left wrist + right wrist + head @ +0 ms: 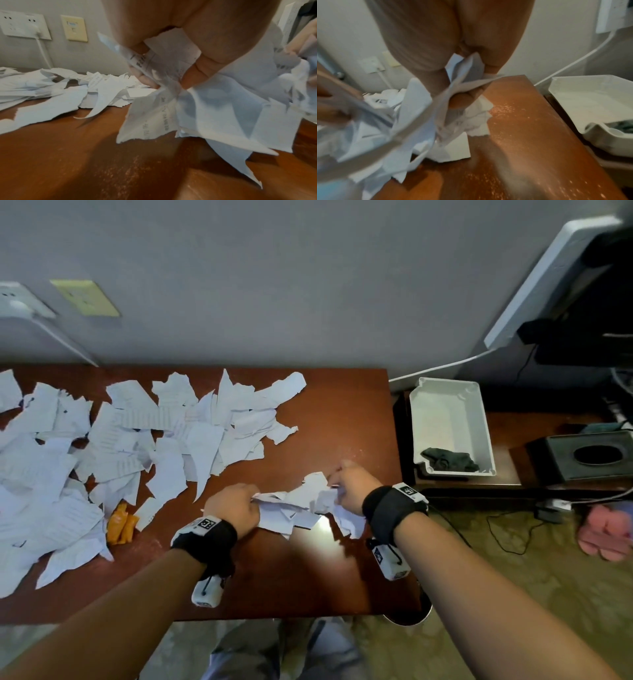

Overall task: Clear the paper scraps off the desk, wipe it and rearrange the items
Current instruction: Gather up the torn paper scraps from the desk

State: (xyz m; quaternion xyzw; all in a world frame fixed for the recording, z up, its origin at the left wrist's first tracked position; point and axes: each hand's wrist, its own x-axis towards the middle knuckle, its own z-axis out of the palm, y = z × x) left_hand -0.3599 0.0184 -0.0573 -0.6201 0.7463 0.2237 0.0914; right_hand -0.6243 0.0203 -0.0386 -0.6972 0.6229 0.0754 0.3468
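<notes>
Left hand (236,506) and right hand (352,486) each clamp one end of a bunch of paper scraps (301,505) over the counter (342,412), near the white tray (445,422). Featherlight, limp, slippery; I judge bunching tight holds best.

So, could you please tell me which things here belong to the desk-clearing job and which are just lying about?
Part of the job: loose paper scraps, desk, the bunch gripped by left hand and right hand, orange object; probably the dark cloth, for wiping.

Lying about: white tray, black tissue box, wall sockets.
</notes>
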